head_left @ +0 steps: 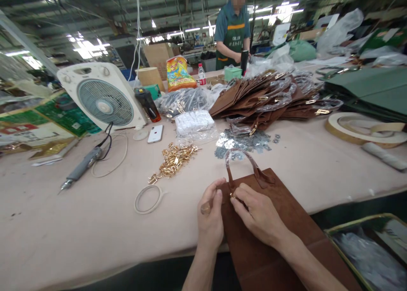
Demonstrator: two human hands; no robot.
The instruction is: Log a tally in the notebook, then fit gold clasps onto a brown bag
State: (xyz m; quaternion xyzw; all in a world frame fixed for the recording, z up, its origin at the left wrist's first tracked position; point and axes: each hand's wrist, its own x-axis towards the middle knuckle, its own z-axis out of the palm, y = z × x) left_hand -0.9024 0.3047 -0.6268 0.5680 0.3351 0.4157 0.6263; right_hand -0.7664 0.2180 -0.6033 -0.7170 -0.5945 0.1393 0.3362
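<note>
A brown bag panel (270,223) with a plastic-wrapped handle (243,153) lies across the table's front edge and hangs down toward me. My left hand (211,214) is closed at its upper left edge, thumb and fingers by the handle's base. A rounded brown wooden-looking end (205,208) shows in that palm; the rest of it is hidden. With thumb and forefinger, my right hand (257,212) pinches a small gold metal fitting (231,195) against the panel. Loose gold fittings (174,159) are heaped to the left, and thin silver metal plates (243,142) lie beyond the handle.
A tape roll (148,199), a corded grey power screwdriver (82,168), a phone (155,134) and a box fan (104,98) are on the left. Stacked brown panels (270,96) lie behind. Large tape rolls (365,128) sit right, above a bin (365,248). A co-worker (233,32) stands across.
</note>
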